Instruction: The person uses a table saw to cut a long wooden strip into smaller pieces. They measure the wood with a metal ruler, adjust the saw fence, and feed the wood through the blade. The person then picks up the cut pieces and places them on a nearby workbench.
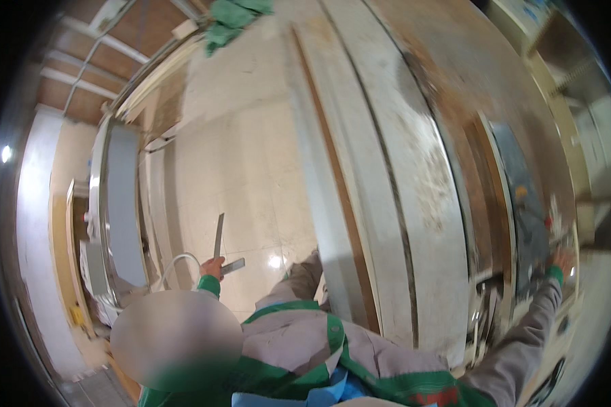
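Note:
In my left hand (212,266), low over the tiled floor, is a metal try square (219,235). My fingers are closed around it near the corner. The long thin blade points away from me, and the shorter arm sticks out to the right. Far to the right, my right hand (561,260) reaches across to a dark grey surface (523,224) beside a wooden ledge. Small items lie around that hand, one of them red (548,222). Blur hides its fingers, so whether it grips anything cannot be made out.
A long machine bed (414,183) with pale metal strips and a brown slot (339,183) runs between my hands. Beyond the tiled floor (244,156), a green cloth (231,22) hangs at the far end. At left stands a unit with a grey panel (124,203).

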Demonstrator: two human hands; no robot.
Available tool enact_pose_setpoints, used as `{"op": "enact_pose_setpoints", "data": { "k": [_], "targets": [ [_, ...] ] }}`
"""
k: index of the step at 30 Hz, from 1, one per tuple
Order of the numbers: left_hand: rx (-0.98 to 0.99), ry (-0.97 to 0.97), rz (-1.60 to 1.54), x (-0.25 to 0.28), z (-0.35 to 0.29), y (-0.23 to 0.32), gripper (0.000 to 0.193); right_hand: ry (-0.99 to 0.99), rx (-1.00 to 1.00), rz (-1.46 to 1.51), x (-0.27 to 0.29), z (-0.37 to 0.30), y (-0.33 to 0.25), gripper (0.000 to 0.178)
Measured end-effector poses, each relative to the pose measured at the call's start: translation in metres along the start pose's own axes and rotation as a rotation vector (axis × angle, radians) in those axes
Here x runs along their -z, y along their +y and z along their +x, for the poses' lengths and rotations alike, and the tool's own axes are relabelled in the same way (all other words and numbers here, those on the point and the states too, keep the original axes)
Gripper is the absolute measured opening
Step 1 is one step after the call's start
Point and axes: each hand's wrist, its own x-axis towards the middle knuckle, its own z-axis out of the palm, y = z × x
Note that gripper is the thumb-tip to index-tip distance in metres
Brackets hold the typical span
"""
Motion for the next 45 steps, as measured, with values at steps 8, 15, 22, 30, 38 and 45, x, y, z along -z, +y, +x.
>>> {"op": "enact_pose_setpoints", "data": {
  "k": [8,15,22,30,38,45],
  "targets": [
    [0.325,0.103,-0.21,0.071,-0.059,-0.181,0.04,1.094,0.114,0.894,0.036,-0.245,-0.134,0.053],
    [0.133,0.017,0.617,0.124,-0.044,-0.327,0.02,1.057,0.382,1.041,0.049,-0.382,-0.175,0.051],
    [0.257,0.262,-1.225,0.227,0.087,-0.256,0.015,0.956,0.491,1.133,0.065,-0.436,-0.162,0.05],
    [0.384,0.006,-1.216,0.303,0.258,-0.297,0.019,0.808,0.534,1.206,0.139,-0.591,-0.336,0.049],
    [0.284,0.32,-1.681,0.434,0.299,-0.398,0.028,0.401,1.215,0.365,0.151,-0.796,-0.528,0.037],
    [0.123,0.863,-1.849,0.601,0.327,-0.534,0.015,0.23,1.334,0.092,0.254,-0.821,-0.591,0.029]
  ]
}}
